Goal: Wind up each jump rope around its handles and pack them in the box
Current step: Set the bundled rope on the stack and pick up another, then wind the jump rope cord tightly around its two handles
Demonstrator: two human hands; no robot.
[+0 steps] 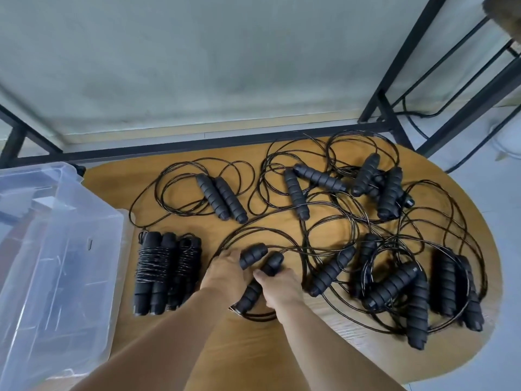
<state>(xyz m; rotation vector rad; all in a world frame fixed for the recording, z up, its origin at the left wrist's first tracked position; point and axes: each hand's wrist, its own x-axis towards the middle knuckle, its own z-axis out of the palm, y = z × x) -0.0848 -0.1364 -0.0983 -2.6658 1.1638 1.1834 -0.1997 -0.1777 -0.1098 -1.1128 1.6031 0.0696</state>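
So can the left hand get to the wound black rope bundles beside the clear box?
Probably yes: the left hand sits just right of the wound black rope bundles, with bare wooden tabletop between, though its grip is busy with foam handles.

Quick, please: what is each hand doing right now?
Left hand: closed on one black handle.
Right hand: closed on the other handle.

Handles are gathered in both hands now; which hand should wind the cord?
Probably right. The left hand already clasps the handle pair from the box side, while the right hand sits nearer the loose cord trailing rightward.
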